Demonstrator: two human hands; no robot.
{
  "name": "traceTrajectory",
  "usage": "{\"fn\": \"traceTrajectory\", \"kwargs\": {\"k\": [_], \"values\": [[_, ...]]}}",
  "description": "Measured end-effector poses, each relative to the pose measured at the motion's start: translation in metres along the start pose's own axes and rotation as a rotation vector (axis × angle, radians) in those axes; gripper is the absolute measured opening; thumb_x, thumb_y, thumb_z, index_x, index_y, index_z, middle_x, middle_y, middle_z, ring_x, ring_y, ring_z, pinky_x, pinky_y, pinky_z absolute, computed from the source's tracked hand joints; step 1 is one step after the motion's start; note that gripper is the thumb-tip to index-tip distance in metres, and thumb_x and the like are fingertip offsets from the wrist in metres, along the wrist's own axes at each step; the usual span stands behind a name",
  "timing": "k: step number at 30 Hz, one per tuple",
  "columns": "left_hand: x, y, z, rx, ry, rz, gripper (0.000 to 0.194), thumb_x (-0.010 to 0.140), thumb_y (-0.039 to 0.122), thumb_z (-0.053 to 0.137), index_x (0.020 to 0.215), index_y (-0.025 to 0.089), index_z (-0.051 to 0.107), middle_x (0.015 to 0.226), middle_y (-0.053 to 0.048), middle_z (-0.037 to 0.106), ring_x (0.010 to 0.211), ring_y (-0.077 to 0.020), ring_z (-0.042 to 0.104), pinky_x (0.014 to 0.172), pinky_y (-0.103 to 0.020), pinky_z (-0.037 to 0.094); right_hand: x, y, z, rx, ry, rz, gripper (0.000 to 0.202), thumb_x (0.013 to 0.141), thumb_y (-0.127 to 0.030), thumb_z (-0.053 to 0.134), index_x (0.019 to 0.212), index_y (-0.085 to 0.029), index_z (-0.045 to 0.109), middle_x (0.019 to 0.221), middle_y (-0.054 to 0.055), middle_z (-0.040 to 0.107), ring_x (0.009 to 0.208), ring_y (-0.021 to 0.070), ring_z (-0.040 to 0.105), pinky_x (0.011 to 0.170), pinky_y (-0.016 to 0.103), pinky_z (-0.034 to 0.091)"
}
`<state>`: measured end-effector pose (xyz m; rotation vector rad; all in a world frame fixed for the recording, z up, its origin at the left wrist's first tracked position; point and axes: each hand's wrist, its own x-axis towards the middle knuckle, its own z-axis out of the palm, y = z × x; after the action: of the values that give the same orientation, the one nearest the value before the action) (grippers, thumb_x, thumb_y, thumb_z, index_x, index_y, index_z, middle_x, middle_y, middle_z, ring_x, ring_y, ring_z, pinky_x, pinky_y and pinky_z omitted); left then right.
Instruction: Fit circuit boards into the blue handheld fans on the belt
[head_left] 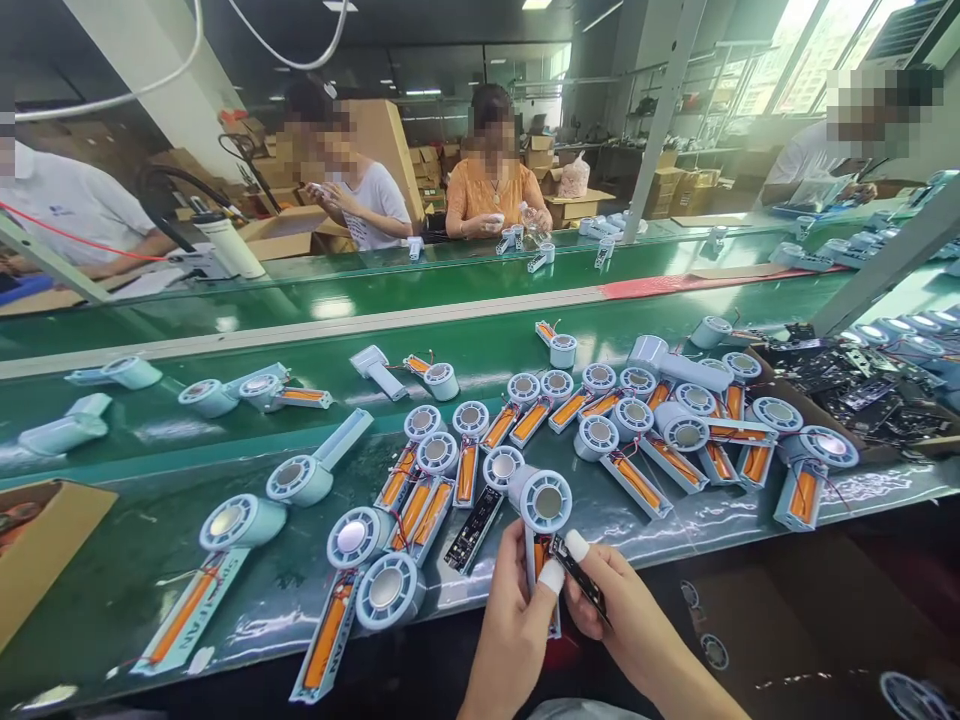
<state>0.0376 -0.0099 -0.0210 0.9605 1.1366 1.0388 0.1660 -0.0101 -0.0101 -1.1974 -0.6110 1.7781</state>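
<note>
Wrapped around the handle of a pale blue handheld fan [546, 502] is my left hand [514, 620], its white-covered thumb pressing on the open handle. The round fan head points up and away from me. My right hand [619, 595] pinches a narrow black circuit board [585, 580] against the handle's upper end. Whether the board sits inside the handle or only touches its edge, I cannot tell. Just left of my hands lies another fan with a black circuit board [474, 530] along its handle. Nearby half-built fans [390, 590] show orange batteries and thin wires in their handles.
Many more fans [686, 430] crowd the bench to the right, beside a box heaped with black circuit boards [855, 390]. A cardboard box [64, 550] stands at the left edge. Behind runs a green conveyor [322, 345], with several people seated beyond it.
</note>
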Motion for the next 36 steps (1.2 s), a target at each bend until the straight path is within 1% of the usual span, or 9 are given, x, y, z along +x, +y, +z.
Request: {"fn": "traceTrajectory", "kwargs": {"k": [4, 7, 12, 15, 19, 24, 27, 31, 36], "values": [[0.003, -0.007, 0.0, 0.119, 0.013, -0.015, 0.055, 0.093, 0.049, 0.057, 0.139, 0.021, 0.049, 0.148, -0.015, 0.055, 0.141, -0.0319, 0.047, 0.118, -0.045, 0.035, 0.0, -0.002, 0.0, -0.065, 0.002, -0.044, 0.065, 0.074, -0.079, 0.066, 0.057, -0.02, 0.047, 0.045, -0.008, 0.035, 0.041, 0.0054, 0.028, 0.043, 0.021, 0.021], [0.003, -0.013, 0.0, 0.148, 0.089, -0.042, 0.054, 0.093, 0.049, 0.053, 0.138, 0.02, 0.051, 0.149, -0.015, 0.054, 0.143, -0.033, 0.044, 0.119, -0.046, 0.033, -0.007, -0.001, 0.0, -0.241, -0.007, -0.181, 0.055, 0.082, -0.072, 0.065, 0.075, -0.018, 0.057, 0.054, -0.006, 0.046, 0.047, 0.0087, 0.038, 0.046, 0.022, 0.031], [0.002, -0.014, 0.003, 0.211, 0.2, -0.089, 0.054, 0.092, 0.043, 0.05, 0.141, 0.02, 0.048, 0.154, -0.013, 0.049, 0.148, -0.0324, 0.035, 0.121, -0.047, 0.028, -0.025, 0.008, -0.007, -0.621, 0.021, -0.399, 0.044, 0.096, -0.046, 0.058, 0.133, -0.022, 0.054, 0.083, 0.002, 0.065, 0.071, 0.0176, 0.062, 0.066, 0.027, 0.051], [0.003, -0.004, 0.009, 0.238, 0.187, -0.066, 0.051, 0.094, 0.042, 0.046, 0.14, 0.02, 0.046, 0.148, -0.014, 0.054, 0.143, -0.0322, 0.042, 0.119, -0.048, 0.03, -0.027, 0.014, -0.016, -0.823, 0.095, -0.488, 0.044, 0.099, -0.035, 0.051, 0.142, -0.025, 0.051, 0.117, 0.01, 0.071, 0.103, 0.0249, 0.069, 0.088, 0.034, 0.056], [0.003, 0.004, 0.016, 0.151, 0.125, -0.094, 0.053, 0.095, 0.045, 0.047, 0.142, 0.023, 0.043, 0.155, -0.011, 0.047, 0.147, -0.0277, 0.038, 0.12, -0.04, 0.032, -0.016, 0.023, -0.029, -0.993, 0.154, -0.618, 0.048, 0.1, -0.025, 0.045, 0.148, -0.027, 0.048, 0.147, 0.008, 0.057, 0.133, 0.0268, 0.056, 0.106, 0.039, 0.051], [-0.002, -0.001, 0.025, 0.08, 0.111, -0.13, 0.067, 0.096, 0.052, 0.041, 0.153, 0.022, 0.023, 0.168, -0.011, 0.023, 0.156, -0.0266, 0.018, 0.126, -0.043, 0.017, -0.006, 0.027, -0.025, -1.129, 0.218, -0.674, 0.053, 0.103, -0.024, 0.036, 0.156, -0.027, 0.038, 0.145, 0.01, 0.058, 0.13, 0.0275, 0.059, 0.099, 0.039, 0.056], [-0.004, 0.001, 0.03, 0.1, 0.105, -0.119, 0.073, 0.096, 0.055, 0.038, 0.155, 0.019, 0.016, 0.17, -0.014, 0.016, 0.156, -0.0282, 0.014, 0.126, -0.046, 0.013, -0.009, 0.021, -0.016, -1.326, 0.235, -0.655, 0.059, 0.101, -0.019, 0.036, 0.16, -0.024, 0.03, 0.132, 0.015, 0.066, 0.108, 0.0287, 0.072, 0.075, 0.032, 0.062], [-0.001, 0.005, 0.032, 0.1, 0.136, -0.141, 0.078, 0.093, 0.059, 0.042, 0.154, 0.017, 0.02, 0.168, -0.015, 0.021, 0.156, -0.0303, 0.016, 0.125, -0.048, 0.019, -0.017, 0.01, -0.008, -1.629, 0.176, -0.543, 0.084, 0.084, -0.006, 0.049, 0.162, -0.022, 0.023, 0.103, 0.012, 0.076, 0.063, 0.0243, 0.075, 0.048, 0.026, 0.052], [0.004, -0.001, 0.03, 0.059, 0.154, -0.123, 0.066, 0.092, 0.059, 0.049, 0.144, 0.02, 0.04, 0.158, -0.015, 0.043, 0.152, -0.03, 0.03, 0.123, -0.045, 0.029, -0.022, 0.002, -0.007, -1.743, 0.045, -0.464, 0.095, 0.079, -0.008, 0.051, 0.163, -0.013, 0.007, 0.08, 0.009, 0.078, 0.057, 0.0267, 0.074, 0.048, 0.027, 0.051]]}}
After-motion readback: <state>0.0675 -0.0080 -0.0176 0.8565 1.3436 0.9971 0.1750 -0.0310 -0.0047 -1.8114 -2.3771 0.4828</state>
